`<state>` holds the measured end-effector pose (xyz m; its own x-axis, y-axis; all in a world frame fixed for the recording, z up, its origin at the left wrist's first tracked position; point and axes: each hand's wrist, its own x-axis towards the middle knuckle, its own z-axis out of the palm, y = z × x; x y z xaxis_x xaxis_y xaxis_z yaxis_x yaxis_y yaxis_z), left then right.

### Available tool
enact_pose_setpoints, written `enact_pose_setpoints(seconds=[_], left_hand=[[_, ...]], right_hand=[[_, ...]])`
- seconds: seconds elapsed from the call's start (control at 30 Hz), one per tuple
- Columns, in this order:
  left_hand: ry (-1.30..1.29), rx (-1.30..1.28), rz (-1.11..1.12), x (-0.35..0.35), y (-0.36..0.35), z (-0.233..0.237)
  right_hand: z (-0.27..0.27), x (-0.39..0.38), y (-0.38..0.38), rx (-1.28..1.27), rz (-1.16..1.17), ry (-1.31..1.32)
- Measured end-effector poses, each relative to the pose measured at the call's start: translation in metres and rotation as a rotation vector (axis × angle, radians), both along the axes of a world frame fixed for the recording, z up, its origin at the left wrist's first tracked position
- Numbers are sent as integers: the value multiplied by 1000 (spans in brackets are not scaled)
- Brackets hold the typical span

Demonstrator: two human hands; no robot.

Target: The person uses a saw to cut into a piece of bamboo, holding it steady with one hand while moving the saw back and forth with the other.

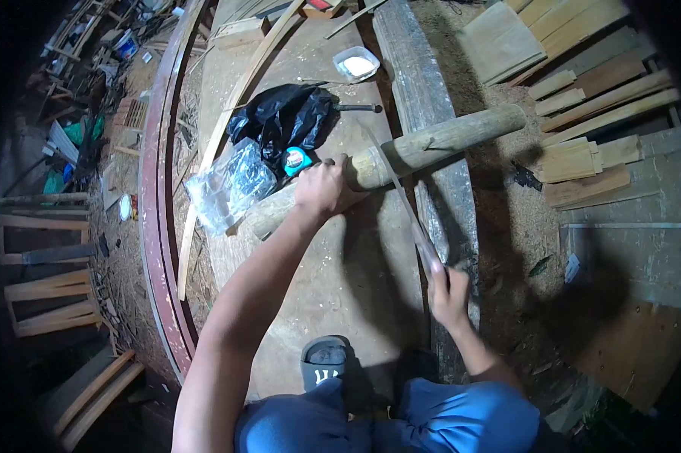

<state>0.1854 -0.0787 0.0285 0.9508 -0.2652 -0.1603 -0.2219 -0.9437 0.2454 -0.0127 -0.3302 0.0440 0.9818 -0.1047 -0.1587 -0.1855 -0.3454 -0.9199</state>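
A round log (461, 142) lies slantwise across the workbench, its right part over a heavy timber beam. My left hand (322, 187) is closed over the log left of its middle, pressing on it from above. In my right hand (449, 296) is the handle of a hand saw (407, 198), whose long narrow blade crosses the log just right of my left hand. Whether the teeth have cut into the wood cannot be made out. Beside my left hand are a teal tape measure (295, 160), a clear plastic bag (234, 185) and a black plastic bag (284, 113).
A metal tool shaft (358, 108) sticks out from the black bag. Farther off sits a small tub of white material (357, 65). The weathered beam (423, 68) runs along the right, with stacked boards (574, 162) beyond. A sandalled foot (325, 362) rests on the bench.
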Motion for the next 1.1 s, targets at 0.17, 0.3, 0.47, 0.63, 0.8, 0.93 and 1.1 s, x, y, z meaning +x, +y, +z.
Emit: enact_pose_setpoints(seconds=[0.17, 0.3, 0.47, 0.63, 0.8, 0.93, 1.1], left_hand=[[-151, -52, -16, -7, 2, -21], [-80, -30, -12, 0, 0, 1], [-9, -38, -18, 1, 3, 0], [-203, -46, -16, -11, 2, -21], [-35, -32, -14, -1, 2, -1], [29, -37, -8, 2, 4, 3], [-104, -18, -9, -6, -1, -7]], right_hand=[[-1, 48, 4, -23, 1, -22], [-25, 98, 27, -122, 7, -165], [-19, -5, -3, -78, 12, -137], [-13, 32, -6, -68, 15, -74], [-13, 95, 36, -81, -4, -201], [-16, 16, 5, -29, 17, -162], [-1, 0, -14, -36, -7, -2]])
